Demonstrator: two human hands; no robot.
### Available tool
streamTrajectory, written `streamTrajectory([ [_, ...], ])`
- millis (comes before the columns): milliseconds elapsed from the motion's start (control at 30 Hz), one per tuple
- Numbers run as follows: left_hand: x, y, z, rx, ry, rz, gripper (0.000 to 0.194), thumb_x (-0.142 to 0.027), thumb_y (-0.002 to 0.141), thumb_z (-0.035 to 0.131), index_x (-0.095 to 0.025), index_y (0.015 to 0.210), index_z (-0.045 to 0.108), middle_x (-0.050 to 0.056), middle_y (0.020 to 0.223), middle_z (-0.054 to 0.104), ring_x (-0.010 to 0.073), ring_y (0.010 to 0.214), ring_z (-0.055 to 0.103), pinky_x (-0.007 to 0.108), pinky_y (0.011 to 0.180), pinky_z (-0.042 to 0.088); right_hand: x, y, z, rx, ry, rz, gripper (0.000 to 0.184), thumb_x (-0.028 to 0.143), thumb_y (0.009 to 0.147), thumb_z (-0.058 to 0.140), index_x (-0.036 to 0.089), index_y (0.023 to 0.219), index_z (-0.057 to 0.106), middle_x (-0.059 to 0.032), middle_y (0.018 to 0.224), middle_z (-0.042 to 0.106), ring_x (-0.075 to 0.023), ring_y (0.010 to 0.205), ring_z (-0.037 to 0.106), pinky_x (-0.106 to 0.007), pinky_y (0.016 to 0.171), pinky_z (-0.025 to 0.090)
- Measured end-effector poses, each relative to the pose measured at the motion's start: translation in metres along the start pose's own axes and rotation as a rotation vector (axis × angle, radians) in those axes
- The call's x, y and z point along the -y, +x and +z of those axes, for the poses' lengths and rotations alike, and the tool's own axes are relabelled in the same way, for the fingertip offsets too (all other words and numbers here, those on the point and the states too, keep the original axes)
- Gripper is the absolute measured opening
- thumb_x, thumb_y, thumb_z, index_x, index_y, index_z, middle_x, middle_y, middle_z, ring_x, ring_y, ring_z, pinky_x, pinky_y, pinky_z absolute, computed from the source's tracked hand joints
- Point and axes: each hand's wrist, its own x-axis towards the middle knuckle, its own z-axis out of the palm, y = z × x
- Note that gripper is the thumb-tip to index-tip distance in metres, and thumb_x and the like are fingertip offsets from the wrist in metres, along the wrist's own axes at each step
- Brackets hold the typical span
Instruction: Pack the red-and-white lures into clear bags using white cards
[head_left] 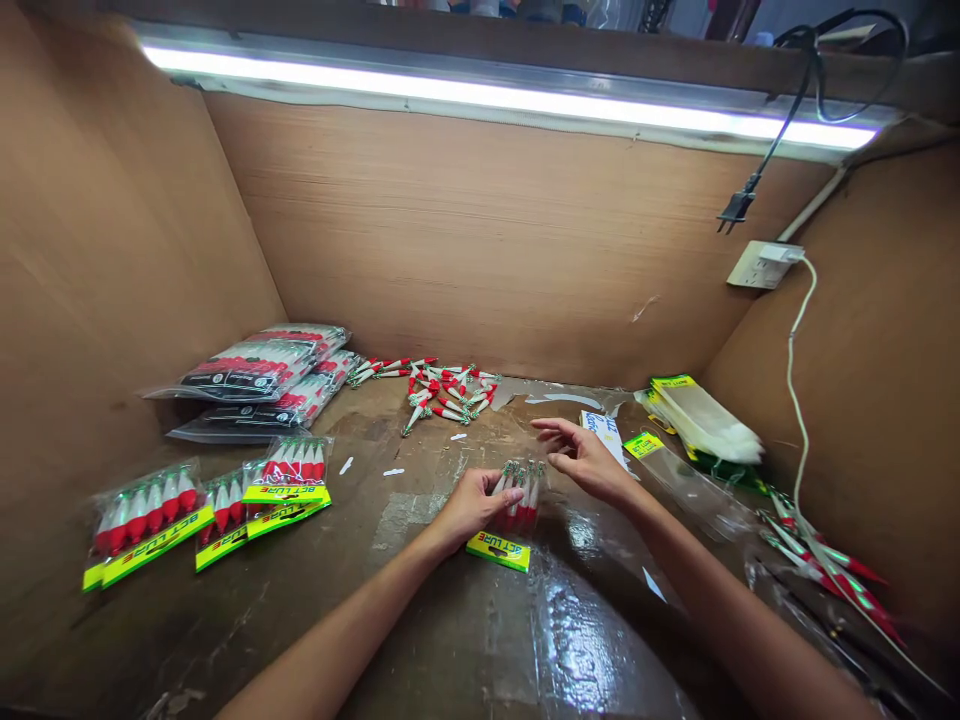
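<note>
At the far left, filled lure packs (157,548) lie with yellow headers towards the near side; because some overlap, a careless nudge could slide them askew. Behind them, large clear bags (255,372) are stacked unevenly, so a knock could topple the upper one. Loose red-and-white lures (450,410) are heaped near the back panel, their green-wrapped ends crossed, and tangling could be caused if one were pulled out. In the middle, a pack of lures (499,551) is pinched between thumb and fingers of the left hand (472,505), header nearest the body; if the plastic were squeezed or tugged hard, it could be pierced by any hooks at the far ends. Just beside it, the right hand (592,465) is held with fingers spread, nothing seen in them. Farther right, an empty bag (694,490) lies flat near stacked bags (705,420); being light, it could be dragged by a passing forearm.
</note>
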Motion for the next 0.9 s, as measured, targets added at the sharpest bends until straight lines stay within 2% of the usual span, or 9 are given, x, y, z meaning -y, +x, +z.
streamTrajectory([
  [67, 0.001, -0.001, -0.002, 0.026, 0.02, -0.008, 0.051, -0.06, 0.081, 0.063, -0.01, 0.09, 0.068, 0.001, 0.07, 0.063, 0.0122, 0.056, 0.053, 0.022, 0.056, 0.042, 0.006, -0.003, -0.001, 0.006, -0.07, -0.124, 0.049, 0.012, 0.081, 0.056, 0.026, 0.127, 0.062, -0.0068, 0.123, 0.061, -0.0195, 0.108, 0.059, -0.035, 0.094, 0.046],
  [133, 0.002, -0.001, -0.007, 0.068, 0.062, -0.019, 0.051, -0.06, 0.08, 0.064, -0.01, 0.088, 0.069, 0.001, 0.068, 0.063, 0.0129, 0.055, 0.054, 0.022, 0.054, 0.042, 0.007, -0.007, 0.0, 0.03, -0.13, -0.196, 0.037, 0.016, 0.085, 0.058, 0.027, 0.119, 0.067, -0.0067, 0.127, 0.058, -0.0213, 0.119, 0.054, -0.038, 0.102, 0.041],
  [267, 0.001, 0.002, -0.021, 0.108, 0.205, -0.021, 0.047, -0.052, 0.071, 0.075, -0.011, 0.094, 0.074, 0.003, 0.07, 0.067, 0.0181, 0.062, 0.061, 0.026, 0.058, 0.047, -0.013, -0.02, 0.007, 0.057, -0.194, -0.086, 0.027, 0.022, 0.087, 0.06, 0.025, 0.113, 0.07, -0.0073, 0.114, 0.062, -0.0208, 0.104, 0.061, -0.035, 0.089, 0.049],
  [367, -0.003, 0.002, -0.032, -0.025, 0.341, 0.024, 0.062, -0.04, 0.07, 0.078, -0.015, 0.125, 0.064, 0.009, 0.102, 0.071, 0.0275, 0.094, 0.065, 0.036, 0.083, 0.051, -0.036, -0.031, 0.013, -0.032, -0.219, 0.027, 0.036, 0.024, 0.086, 0.062, 0.023, 0.122, 0.065, -0.0075, 0.108, 0.063, -0.0195, 0.091, 0.063, -0.033, 0.079, 0.052],
  [433, -0.007, -0.004, -0.034, -0.116, 0.417, 0.062, 0.067, -0.035, 0.075, 0.075, -0.018, 0.136, 0.055, 0.014, 0.128, 0.061, 0.032, 0.121, 0.053, 0.044, 0.103, 0.04, -0.048, -0.036, 0.016, -0.052, -0.234, 0.058, 0.032, 0.026, 0.087, 0.06, 0.022, 0.118, 0.067, -0.0075, 0.105, 0.065, -0.0198, 0.089, 0.063, -0.033, 0.08, 0.051],
  [500, -0.007, -0.018, -0.028, -0.139, 0.539, 0.111, 0.065, -0.035, 0.081, 0.069, -0.018, 0.141, 0.05, 0.015, 0.143, 0.05, 0.0316, 0.135, 0.041, 0.046, 0.113, 0.029, -0.054, -0.038, 0.018, -0.004, -0.235, 0.08, 0.025, 0.027, 0.089, 0.058, 0.021, 0.11, 0.071, -0.0075, 0.102, 0.069, -0.0208, 0.09, 0.065, -0.034, 0.082, 0.05],
  [667, 0.004, -0.062, 0.004, 0.0, 1.031, 0.24, 0.08, -0.051, 0.09, 0.059, -0.028, 0.155, 0.021, 0.009, 0.163, 0.02, 0.0302, 0.149, 0.019, 0.051, 0.118, 0.024, -0.054, -0.038, 0.023, 0.196, -0.222, 0.085, 0.024, 0.032, 0.093, 0.055, 0.021, 0.103, 0.074, -0.0062, 0.097, 0.072, -0.0215, 0.088, 0.066, -0.032, 0.081, 0.048],
  [800, 0.008, -0.076, 0.015, 0.066, 1.142, 0.218, 0.083, -0.058, 0.092, 0.052, -0.028, 0.157, 0.011, 0.009, 0.165, 0.009, 0.0313, 0.151, 0.009, 0.054, 0.118, 0.021, -0.051, -0.04, 0.024, 0.223, -0.238, 0.046, 0.026, 0.035, 0.095, 0.055, 0.019, 0.088, 0.074, -0.0048, 0.088, 0.069, -0.0191, 0.082, 0.063, -0.029, 0.076, 0.047],
  [900, 0.006, -0.074, 0.012, 0.085, 1.134, 0.222, 0.087, -0.062, 0.089, 0.053, -0.028, 0.157, 0.01, 0.009, 0.165, 0.006, 0.0331, 0.15, 0.007, 0.055, 0.118, 0.022, -0.05, -0.042, 0.022, 0.203, -0.229, 0.037, 0.025, 0.034, 0.096, 0.053, 0.019, 0.094, 0.073, -0.0054, 0.092, 0.067, -0.0186, 0.086, 0.063, -0.03, 0.08, 0.047],
])
